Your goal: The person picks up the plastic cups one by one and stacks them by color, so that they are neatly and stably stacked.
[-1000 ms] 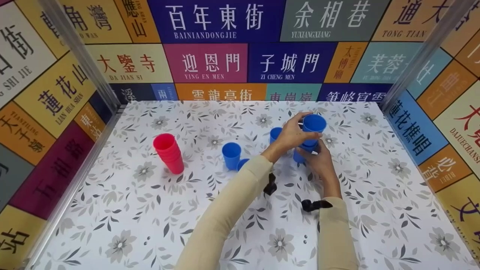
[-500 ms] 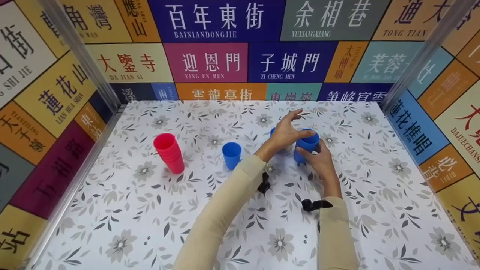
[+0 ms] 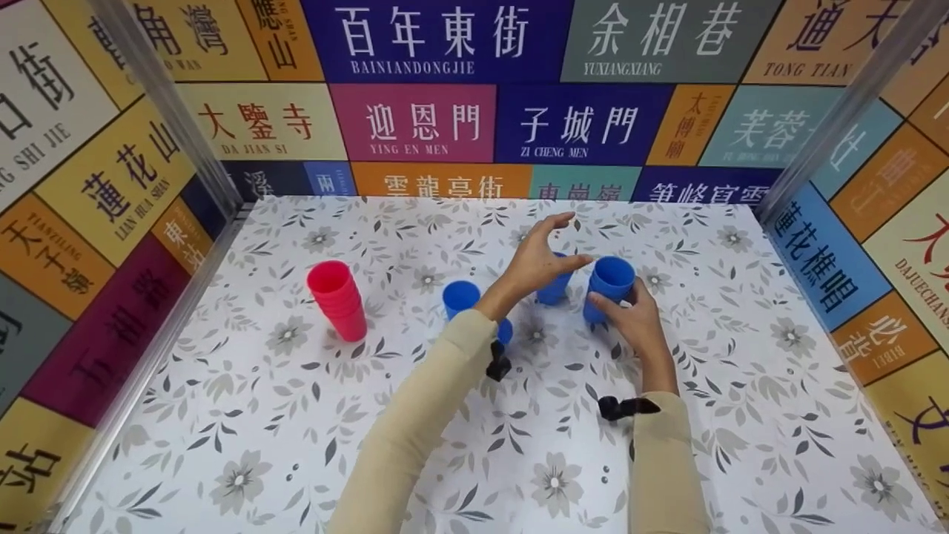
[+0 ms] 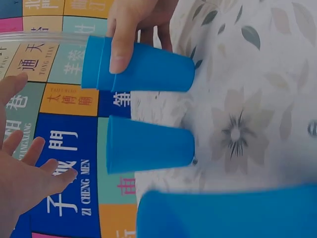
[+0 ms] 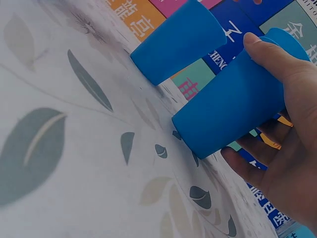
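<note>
My right hand (image 3: 634, 315) grips a stack of nested blue cups (image 3: 609, 297). In the right wrist view the thumb lies near the rim of the blue stack (image 5: 230, 99), its base at the table. My left hand (image 3: 532, 259) is in the air left of the stack, fingers spread and holding nothing. Behind it stands another blue cup (image 3: 552, 291), partly hidden by the hand. The left wrist view shows this single cup (image 4: 148, 146) apart from the stack (image 4: 153, 69).
A stack of red cups (image 3: 337, 300) stands on the left of the flower-patterned table (image 3: 245, 415). Near the left sleeve are a blue cup (image 3: 461, 297) and another blue cup (image 3: 506, 331), both partly covered by the arm. Sign-printed walls (image 3: 415, 122) enclose the table's back and sides.
My left hand has lowered a blue cup into the stack at the right hand, let it go and drawn away to the left. The right hand still holds the stack in place.
</note>
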The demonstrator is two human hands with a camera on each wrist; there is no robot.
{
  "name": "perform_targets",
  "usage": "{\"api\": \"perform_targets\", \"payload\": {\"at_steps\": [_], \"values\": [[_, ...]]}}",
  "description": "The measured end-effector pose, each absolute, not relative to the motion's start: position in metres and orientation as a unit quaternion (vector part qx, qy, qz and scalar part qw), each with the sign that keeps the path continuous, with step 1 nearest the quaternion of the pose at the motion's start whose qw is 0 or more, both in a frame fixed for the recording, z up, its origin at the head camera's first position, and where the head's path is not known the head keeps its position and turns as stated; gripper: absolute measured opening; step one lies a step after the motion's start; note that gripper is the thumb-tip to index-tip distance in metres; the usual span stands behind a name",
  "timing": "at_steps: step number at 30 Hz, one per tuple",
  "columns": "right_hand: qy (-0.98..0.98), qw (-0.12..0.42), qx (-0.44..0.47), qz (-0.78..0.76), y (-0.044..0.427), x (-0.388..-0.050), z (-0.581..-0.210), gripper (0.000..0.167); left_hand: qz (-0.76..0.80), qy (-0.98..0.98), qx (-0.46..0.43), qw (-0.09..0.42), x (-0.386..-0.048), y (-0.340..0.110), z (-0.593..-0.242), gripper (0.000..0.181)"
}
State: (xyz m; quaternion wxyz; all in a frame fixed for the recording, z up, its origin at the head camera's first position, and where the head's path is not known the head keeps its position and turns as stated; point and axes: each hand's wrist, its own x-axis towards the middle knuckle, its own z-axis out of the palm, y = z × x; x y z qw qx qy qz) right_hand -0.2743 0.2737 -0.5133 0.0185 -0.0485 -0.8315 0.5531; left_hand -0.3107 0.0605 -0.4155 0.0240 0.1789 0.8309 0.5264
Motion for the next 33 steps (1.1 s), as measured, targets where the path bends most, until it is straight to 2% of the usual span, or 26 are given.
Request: {"api": "perform_targets", "payload": {"at_steps": [15, 33], "values": [[-0.831, 0.026, -0.048, 0.554, 0.274, -0.276, -0.515, 0.090, 0.506, 0.836, 0.203, 0.054, -0.294, 0.003, -0.409, 0.073], [-0.825, 0.017, -0.058, 0.561, 0.272, -0.276, -0.516, 0.093, 0.562, 0.806, 0.186, 0.013, -0.282, -0.067, -0.426, 0.068]]}}
